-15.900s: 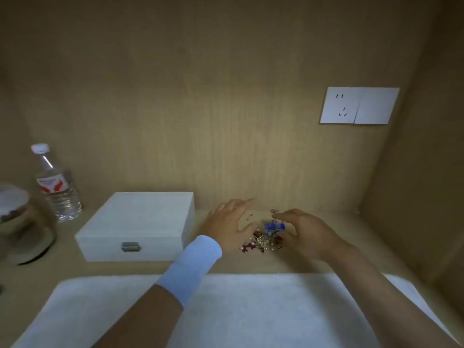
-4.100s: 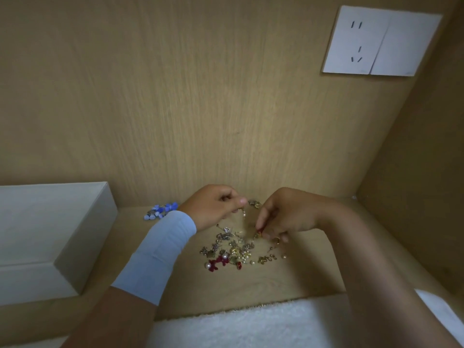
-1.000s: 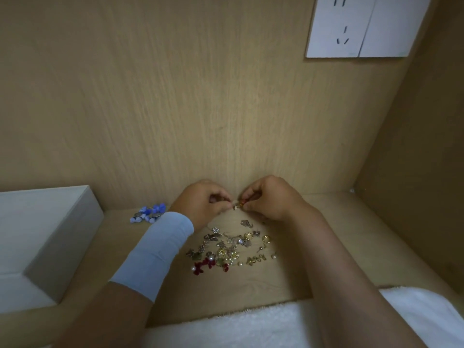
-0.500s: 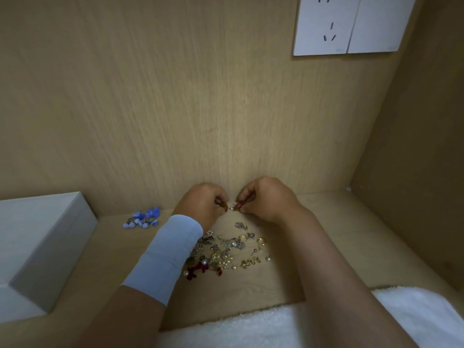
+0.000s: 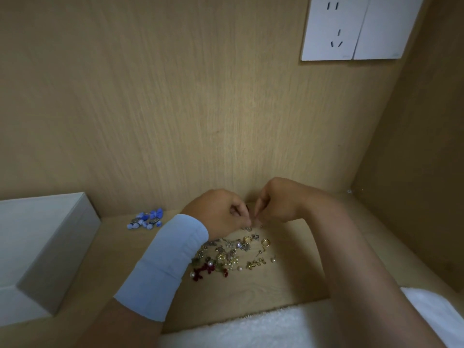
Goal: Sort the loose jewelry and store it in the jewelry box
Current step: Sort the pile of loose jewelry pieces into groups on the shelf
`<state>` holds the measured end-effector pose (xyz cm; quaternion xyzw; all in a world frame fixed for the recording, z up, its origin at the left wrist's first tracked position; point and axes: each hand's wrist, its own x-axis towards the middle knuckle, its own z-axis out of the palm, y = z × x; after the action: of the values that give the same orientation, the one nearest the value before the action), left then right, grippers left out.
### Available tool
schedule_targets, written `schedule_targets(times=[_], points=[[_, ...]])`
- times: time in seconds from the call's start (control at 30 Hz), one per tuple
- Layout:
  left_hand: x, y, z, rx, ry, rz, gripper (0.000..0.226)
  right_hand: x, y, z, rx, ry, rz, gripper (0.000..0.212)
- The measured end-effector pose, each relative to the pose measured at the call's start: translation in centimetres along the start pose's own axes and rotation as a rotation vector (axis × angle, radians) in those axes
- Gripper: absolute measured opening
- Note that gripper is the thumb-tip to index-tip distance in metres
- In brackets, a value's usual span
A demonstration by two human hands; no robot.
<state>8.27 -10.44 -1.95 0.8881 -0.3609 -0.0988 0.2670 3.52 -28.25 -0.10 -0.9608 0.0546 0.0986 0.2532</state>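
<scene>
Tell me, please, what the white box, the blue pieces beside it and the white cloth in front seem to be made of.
White box: matte, flat faces and crisp edges, probably painted wood or covered board.
Blue pieces: glossy, slightly translucent beads, likely glass or plastic, mixed with silvery, seemingly metal parts.
White cloth: fuzzy looped pile along its edge, apparently terry towelling.

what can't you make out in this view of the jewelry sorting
Head view:
small piece pinched by left hand and right hand: too small, fingertips cover it.
jewelry box: cut off by left edge.
loose pile: sleeve hides its left part; pieces too small to name.
</scene>
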Motion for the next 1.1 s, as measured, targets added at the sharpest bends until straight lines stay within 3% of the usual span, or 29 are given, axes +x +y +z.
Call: schedule_targets(times=[0.03, 0.17, 0.3, 0.6, 0.8, 0.93, 1.1], points=[[0.0, 0.3, 0.1, 0.043, -0.026, -0.023, 0.005, -0.3, -0.1, -0.1, -0.035, -0.058, 0.031, 0.008], [-0.1, 0.8, 0.5, 0.212, -0.048, -0.093, 0.018, -0.6, 0.1, 0.1, -0.136, -0.16, 0.144, 0.04], [0.0, 1.1, 1.4, 0.327, -0.042, -0.119, 0.024, -0.8, 0.1, 0.3, -0.109, -0.204, 0.199, 0.035], [0.1, 0.6, 1.5, 0.075, -0.084, -0.063, 0.009, -0.9, -0.4, 0.4, -0.132, -0.22, 0.184, 0.03], [-1.3, -1.2, -2.2, -0.159, 0.074, -0.073, 0.009, -0.9, -1.8, 0.2, 0.225, -0.092, -0.047, 0.01], [-4.2, -4.8, -4.2, -0.089, 0.174, -0.143, 0.01, 0.0, -4.3, 1.5, 0.433, 0.105, -0.163, 0.013], [-8.7, -8.9, -4.8, -0.01, 0.271, -0.265, 0.014, 0.4, -7.6, 3.6, 0.441, 0.14, -0.234, 0.01]])
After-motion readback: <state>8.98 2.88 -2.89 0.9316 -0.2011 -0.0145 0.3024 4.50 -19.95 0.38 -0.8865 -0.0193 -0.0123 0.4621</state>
